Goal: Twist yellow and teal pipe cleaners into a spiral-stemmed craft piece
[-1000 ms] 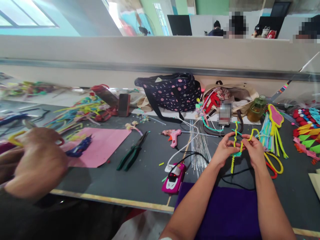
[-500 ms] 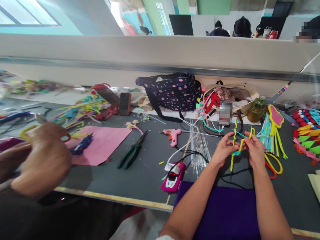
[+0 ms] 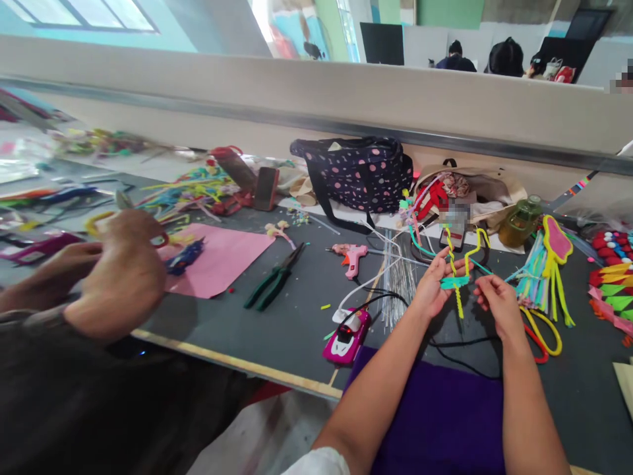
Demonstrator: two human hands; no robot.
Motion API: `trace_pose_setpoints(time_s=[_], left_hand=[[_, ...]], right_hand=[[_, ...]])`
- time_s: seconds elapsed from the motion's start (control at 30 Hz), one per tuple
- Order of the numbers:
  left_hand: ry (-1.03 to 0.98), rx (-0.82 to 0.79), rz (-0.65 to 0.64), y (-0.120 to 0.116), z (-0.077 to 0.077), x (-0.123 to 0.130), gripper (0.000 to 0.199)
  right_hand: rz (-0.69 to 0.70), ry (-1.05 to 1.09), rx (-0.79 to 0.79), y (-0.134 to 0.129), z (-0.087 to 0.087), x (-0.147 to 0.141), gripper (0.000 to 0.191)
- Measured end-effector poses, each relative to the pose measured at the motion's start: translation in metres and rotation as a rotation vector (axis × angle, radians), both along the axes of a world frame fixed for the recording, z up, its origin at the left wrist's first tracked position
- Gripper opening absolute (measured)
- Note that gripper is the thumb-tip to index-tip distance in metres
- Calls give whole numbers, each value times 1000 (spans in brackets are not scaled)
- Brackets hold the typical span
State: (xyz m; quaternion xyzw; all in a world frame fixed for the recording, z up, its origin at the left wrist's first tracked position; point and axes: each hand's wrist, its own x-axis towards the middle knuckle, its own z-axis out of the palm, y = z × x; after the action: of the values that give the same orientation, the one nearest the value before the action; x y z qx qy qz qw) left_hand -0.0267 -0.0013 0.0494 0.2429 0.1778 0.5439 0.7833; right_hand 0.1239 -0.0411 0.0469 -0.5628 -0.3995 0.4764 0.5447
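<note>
My left hand (image 3: 435,285) is closed on a yellow pipe cleaner shape (image 3: 459,305), its fingers behind the piece. One twisted yellow stem stands upright and a bent yellow loop rises to its right. A teal pipe cleaner (image 3: 453,283) is wound across both near the bottom. Just right of the piece, and apart from it, my right hand (image 3: 497,300) has its fingers curled together in a pinch. A thin teal strand runs behind its fingertips; whether they hold it is hidden.
Near my arms lie a pink glue gun (image 3: 352,258), green-handled pliers (image 3: 271,284), a magenta power strip (image 3: 349,340) and yellow-red scissors (image 3: 548,340). Behind are a dark patterned bag (image 3: 359,178) and a glass bottle (image 3: 519,223). At left, a co-worker's hand (image 3: 121,274) works above pink paper (image 3: 232,251).
My right hand has come off the yellow loop and moved down and slightly right. My left hand keeps the piece, now turned with the teal winding showing. The camera view has swung left.
</note>
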Motion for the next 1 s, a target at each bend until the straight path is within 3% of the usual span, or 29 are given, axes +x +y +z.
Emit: trace_pose_setpoints(time_s=[0.13,0.23,0.53,0.73,1.0], left_hand=[[-54,24,24,3,2,-5,52],[-78,15,-10,3,2,-5,50],[-31,32,-78,3,-10,3,38],[19,13,-96,3,-12,-1,45],[268,-78,61,-5,-11,6,48]], right_hand=[[297,-29,-89,-5,2,-11,42],[385,-30,-109,-5,0,-20,41],[183,28,-26,0,-12,-30,34],[202,46,-6,0,-14,-39,32],[206,34,-30,0,-17,-41,40]])
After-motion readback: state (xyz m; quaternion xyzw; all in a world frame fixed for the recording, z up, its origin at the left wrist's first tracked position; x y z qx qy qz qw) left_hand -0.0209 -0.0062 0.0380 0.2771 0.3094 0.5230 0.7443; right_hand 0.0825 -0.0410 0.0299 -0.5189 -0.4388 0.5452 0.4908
